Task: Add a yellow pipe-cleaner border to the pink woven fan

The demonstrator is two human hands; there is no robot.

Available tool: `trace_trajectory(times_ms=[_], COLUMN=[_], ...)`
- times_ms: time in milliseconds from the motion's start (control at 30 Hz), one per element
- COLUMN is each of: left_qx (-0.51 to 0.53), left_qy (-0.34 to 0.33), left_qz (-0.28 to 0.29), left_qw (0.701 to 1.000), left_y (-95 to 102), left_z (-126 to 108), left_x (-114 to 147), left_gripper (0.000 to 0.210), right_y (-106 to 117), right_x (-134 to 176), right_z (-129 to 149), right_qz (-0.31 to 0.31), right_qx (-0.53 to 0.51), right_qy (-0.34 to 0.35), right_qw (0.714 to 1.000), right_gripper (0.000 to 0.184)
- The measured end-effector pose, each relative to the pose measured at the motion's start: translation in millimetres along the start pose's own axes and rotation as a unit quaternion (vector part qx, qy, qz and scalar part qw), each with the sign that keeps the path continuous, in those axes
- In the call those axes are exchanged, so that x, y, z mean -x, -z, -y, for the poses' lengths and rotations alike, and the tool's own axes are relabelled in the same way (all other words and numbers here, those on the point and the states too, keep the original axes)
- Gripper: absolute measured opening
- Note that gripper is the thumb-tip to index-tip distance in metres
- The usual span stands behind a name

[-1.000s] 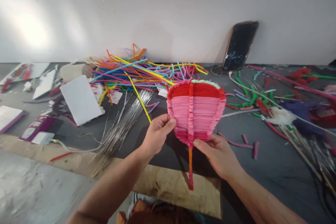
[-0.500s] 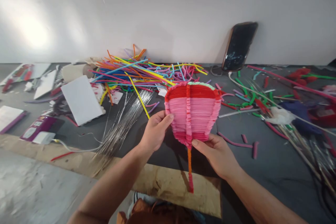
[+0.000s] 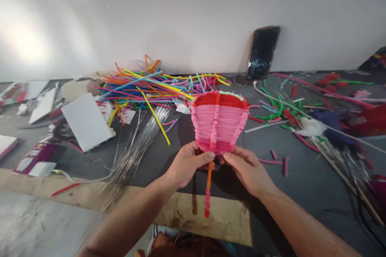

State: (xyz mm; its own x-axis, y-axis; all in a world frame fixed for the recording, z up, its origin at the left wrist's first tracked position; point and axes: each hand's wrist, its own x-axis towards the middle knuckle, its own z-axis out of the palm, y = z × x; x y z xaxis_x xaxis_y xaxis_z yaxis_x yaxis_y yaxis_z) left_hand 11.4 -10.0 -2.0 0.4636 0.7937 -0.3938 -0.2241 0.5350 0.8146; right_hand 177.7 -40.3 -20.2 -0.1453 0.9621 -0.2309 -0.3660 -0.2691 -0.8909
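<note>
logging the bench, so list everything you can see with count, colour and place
fan-shaped piece: 1, pink and red, orange-and-pink stem, in both hands
pipe cleaner pile: many, mixed, back by wall
loose pipe cleaner: 1, yellow, before the pile
wires: many, silvery, left of hands; more far right
phone: 1, black, leaning on pale wall
flat pieces: several, white, left
box: 1, purple, left
charger: 1, white, by box
scraps: many, mixed, mostly right
tuft: 1, white, right
board: 1, tan, near edge
table: 1, dark grey, beneath
left hand: 1, bare, piece's lower left
right hand: 1, bare, piece's lower right
</note>
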Motion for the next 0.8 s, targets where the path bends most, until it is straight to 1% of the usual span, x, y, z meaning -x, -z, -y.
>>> trace_trajectory(times_ms=[133, 233, 333, 433, 533, 667, 800], left_qx=[0.020, 0.015, -0.007, -0.006, 0.017, 0.014, 0.001], left_qy=[0.011, -0.002, -0.009, 0.006, 0.012, -0.009, -0.033], left_qz=[-0.027, -0.042, -0.027, -0.011, -0.017, -0.037, -0.062], left_qw=[0.999, 0.999, 1.000, 1.000, 1.000, 0.999, 0.998], left_y=[-1.0, -0.7, 0.1, 0.3, -0.8, -3.1, -4.1], left_z=[-1, 2, 3, 2, 1, 2, 4], left_x=[1, 2, 2, 1, -1, -3, -2], left_gripper=[0.023, 0.023, 0.022, 0.024, 0.027, 0.027, 0.028], right_y=[-1, -2, -1, -1, -4, -9, -10], right_x=[-1, -2, -2, -1, 1, 2, 1], right_z=[2, 6, 11, 15, 17, 14, 9], right_qz=[-0.004, -0.007, -0.024, -0.031, -0.005, 0.041, 0.042], right_qx=[0.015, 0.060, 0.119, 0.150, 0.143, 0.100, 0.062], right_qy=[-0.009, -0.016, -0.006, 0.014, 0.024, 0.024, 0.016], right_qw=[1.000, 0.998, 0.993, 0.988, 0.989, 0.994, 0.997], right_gripper=[0.022, 0.024, 0.029, 0.031, 0.028, 0.023, 0.019])
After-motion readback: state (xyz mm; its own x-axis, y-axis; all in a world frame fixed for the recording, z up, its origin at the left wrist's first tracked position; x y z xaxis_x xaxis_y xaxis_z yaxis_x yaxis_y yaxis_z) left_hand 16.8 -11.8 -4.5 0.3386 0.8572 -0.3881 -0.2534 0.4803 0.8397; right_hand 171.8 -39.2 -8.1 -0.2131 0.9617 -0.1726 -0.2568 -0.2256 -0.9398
